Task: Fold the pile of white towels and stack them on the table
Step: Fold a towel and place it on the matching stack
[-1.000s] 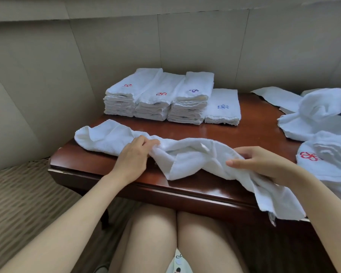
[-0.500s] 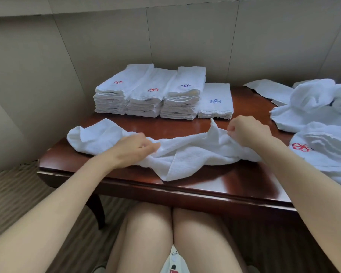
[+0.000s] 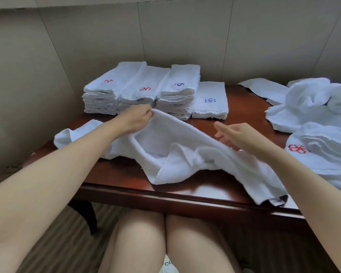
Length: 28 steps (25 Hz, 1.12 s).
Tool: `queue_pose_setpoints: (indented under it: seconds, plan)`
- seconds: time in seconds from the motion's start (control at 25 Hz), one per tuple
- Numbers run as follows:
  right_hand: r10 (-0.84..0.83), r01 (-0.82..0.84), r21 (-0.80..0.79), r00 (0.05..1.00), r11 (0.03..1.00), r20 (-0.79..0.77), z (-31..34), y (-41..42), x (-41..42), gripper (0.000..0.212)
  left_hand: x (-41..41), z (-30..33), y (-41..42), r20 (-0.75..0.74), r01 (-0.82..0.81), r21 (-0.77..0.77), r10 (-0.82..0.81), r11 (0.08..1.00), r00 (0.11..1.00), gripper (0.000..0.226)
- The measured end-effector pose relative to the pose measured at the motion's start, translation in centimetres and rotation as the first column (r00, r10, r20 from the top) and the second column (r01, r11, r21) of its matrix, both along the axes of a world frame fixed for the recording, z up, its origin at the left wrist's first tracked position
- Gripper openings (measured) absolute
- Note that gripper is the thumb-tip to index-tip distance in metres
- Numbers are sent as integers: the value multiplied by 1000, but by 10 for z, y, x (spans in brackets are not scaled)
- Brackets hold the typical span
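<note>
Here, a crumpled white towel is spread across the near part of the wooden table, one end draped over the table's front edge. An upper edge of it is pinched and lifted by the curled fingers of the left hand. The right hand is held over the towel with fingers straight and loosely spread, gripping nothing. Folded stacks are lined along the table's far side; an unfolded pile is heaped at the table's right.
</note>
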State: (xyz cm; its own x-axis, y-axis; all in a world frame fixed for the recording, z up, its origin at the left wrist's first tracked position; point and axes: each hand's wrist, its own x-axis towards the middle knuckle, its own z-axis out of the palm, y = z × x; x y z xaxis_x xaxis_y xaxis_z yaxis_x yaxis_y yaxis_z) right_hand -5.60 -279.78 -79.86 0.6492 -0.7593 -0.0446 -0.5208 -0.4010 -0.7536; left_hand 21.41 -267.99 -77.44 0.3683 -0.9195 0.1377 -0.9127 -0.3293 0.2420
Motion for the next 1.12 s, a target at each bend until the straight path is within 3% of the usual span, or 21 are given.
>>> queue_pose_setpoints:
  seconds: [0.08,0.16,0.24,0.32,0.36,0.4,0.48,0.56,0.68,0.76,0.84,0.92,1.0,1.04,1.08,1.12]
  plan:
    - [115,-139,-155,982,978,-151,1,7,14,49,0,2,-2,-77,37,-63,-42,997,996,28]
    - [180,-216,-181,964,959,-196,6,18,26,56,-4,5,0,-68,94,-69,-98,993,993,27]
    - [202,-232,-136,958,963,-203,7,30,35,62,-8,8,6,11,104,-10,-103,995,995,23]
    - [213,-264,-162,937,951,-275,2,38,42,42,-9,10,12,179,62,81,-76,995,981,33]
    - [190,-270,-224,927,936,-323,-1,42,44,21,-8,11,14,260,56,100,-80,993,962,30]
    - [138,-251,-289,922,924,-361,-2,44,46,16,-7,12,17,315,62,96,-89,993,945,27]
    - [12,-182,-397,919,900,-394,1,47,46,18,-3,12,25,310,95,4,-92,995,946,32]
    - [-108,-106,-499,918,860,-380,10,52,44,10,-1,12,33,245,162,-199,-111,967,963,42]
    - [-315,-54,-669,852,741,-418,21,50,35,16,0,13,43,352,202,-350,-72,914,933,26]
    - [-431,87,-702,840,707,-330,24,44,23,20,6,15,52,500,206,-323,-18,924,866,11]
    - [-436,172,-687,870,706,-231,26,40,14,19,10,15,61,556,124,-155,-17,980,831,13]
    - [-361,221,-603,925,767,-120,30,41,11,23,8,12,65,479,-62,13,48,998,876,18]
    - [-263,276,-372,961,886,85,32,49,10,27,2,9,65,264,-211,67,186,975,946,12]
    - [-237,288,-271,949,918,208,31,51,11,28,-2,8,64,47,-270,39,268,962,962,8]
    - [-228,305,-232,924,924,306,29,53,11,28,-4,8,63,-230,-338,-3,329,941,916,5]
    - [-222,326,-254,904,911,365,26,55,11,28,-6,9,61,-500,-422,-51,342,905,795,5]
